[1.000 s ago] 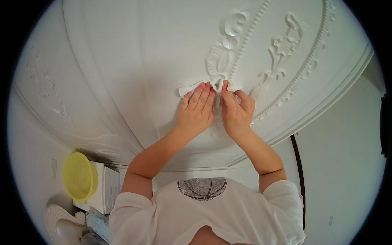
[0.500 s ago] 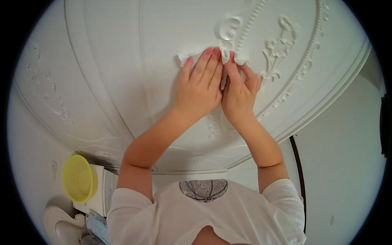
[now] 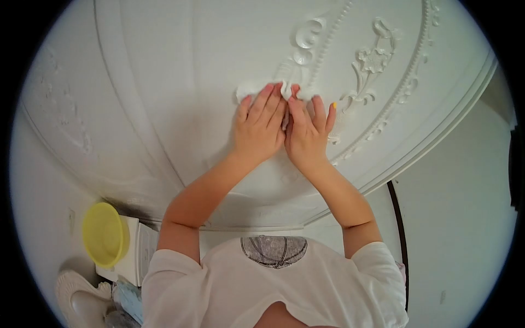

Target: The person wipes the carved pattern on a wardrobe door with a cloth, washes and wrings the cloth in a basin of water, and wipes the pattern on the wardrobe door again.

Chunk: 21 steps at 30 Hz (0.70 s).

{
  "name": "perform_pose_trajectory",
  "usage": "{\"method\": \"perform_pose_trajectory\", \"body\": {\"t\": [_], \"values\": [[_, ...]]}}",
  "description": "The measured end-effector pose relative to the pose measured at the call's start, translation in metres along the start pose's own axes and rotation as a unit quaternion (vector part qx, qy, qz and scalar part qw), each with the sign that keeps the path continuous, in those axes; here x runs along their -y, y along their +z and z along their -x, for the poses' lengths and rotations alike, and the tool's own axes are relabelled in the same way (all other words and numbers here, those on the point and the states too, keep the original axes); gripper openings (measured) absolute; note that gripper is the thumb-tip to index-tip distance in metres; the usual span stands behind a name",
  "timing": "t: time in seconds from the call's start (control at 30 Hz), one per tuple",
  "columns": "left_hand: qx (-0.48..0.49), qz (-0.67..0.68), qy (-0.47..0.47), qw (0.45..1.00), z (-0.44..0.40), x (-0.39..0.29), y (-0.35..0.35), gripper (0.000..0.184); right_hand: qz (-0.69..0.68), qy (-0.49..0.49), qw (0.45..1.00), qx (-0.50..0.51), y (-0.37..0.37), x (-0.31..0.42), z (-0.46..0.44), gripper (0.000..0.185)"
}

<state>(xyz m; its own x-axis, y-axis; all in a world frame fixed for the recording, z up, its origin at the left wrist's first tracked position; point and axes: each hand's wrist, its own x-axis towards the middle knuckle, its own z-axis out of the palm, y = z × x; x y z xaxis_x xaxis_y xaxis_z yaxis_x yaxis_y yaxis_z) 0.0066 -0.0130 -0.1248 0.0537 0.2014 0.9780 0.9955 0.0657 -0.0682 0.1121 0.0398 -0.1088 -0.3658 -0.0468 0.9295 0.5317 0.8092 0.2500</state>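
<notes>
A white cloth (image 3: pixel 249 90) lies against a white panel (image 3: pixel 213 49) with raised ornament. My left hand (image 3: pixel 260 128) lies flat over the cloth, its fingers stretched out and pointing up the panel. Right beside it, my right hand (image 3: pixel 307 136) has its thumb side against the left; its foremost fingers bend at a standing fold of the cloth, while its outer fingers spread away. Part of the cloth is hidden under both palms. Just above the fingertips is a carved scroll (image 3: pixel 309 34), and a carved flower (image 3: pixel 374 61) is to the right.
A beaded molding (image 3: pixel 407 82) curves along the panel's right side. At lower left, a yellow basin (image 3: pixel 103 235) rests on a white box-like piece (image 3: pixel 131 246). Below it are a shell-edged white object (image 3: pixel 76 298) and a light blue item (image 3: pixel 128 298).
Both hands have slid down the panel and slightly left, taking the cloth with them. More of the carving above now shows. The right hand's outer fingers are more spread.
</notes>
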Motion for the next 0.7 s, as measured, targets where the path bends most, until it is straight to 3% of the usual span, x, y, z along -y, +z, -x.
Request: {"method": "perform_pose_trajectory", "body": {"t": [0.23, 0.33, 0.43, 0.53, 0.63, 0.7], "values": [[-0.013, -0.016, 0.025, 0.999, -0.042, 0.010, -0.010, 0.035, -0.055, -0.011, 0.998, -0.016, -0.004, -0.008, -0.041, 0.042], [0.007, -0.032, 0.043, 0.999, -0.026, 0.013, -0.007, 0.037, -0.089, 0.017, 0.995, 0.036, -0.001, -0.001, -0.026, 0.042], [0.087, 0.014, 0.027, 0.996, 0.003, 0.008, -0.013, 0.039, -0.064, 0.004, 0.997, 0.049, 0.002, 0.007, 0.003, 0.044], [0.057, 0.017, 0.027, 0.998, 0.028, 0.003, -0.007, 0.040, -0.067, -0.003, 0.996, 0.063, 0.005, 0.009, 0.028, 0.046], [0.112, 0.055, -0.017, 0.992, 0.023, -0.005, -0.016, 0.042, -0.092, 0.022, 0.992, 0.085, 0.003, 0.009, 0.025, 0.046], [0.079, 0.041, -0.001, 0.996, 0.018, -0.003, -0.012, 0.043, -0.081, 0.016, 0.994, 0.071, 0.002, 0.005, 0.019, 0.047]]}}
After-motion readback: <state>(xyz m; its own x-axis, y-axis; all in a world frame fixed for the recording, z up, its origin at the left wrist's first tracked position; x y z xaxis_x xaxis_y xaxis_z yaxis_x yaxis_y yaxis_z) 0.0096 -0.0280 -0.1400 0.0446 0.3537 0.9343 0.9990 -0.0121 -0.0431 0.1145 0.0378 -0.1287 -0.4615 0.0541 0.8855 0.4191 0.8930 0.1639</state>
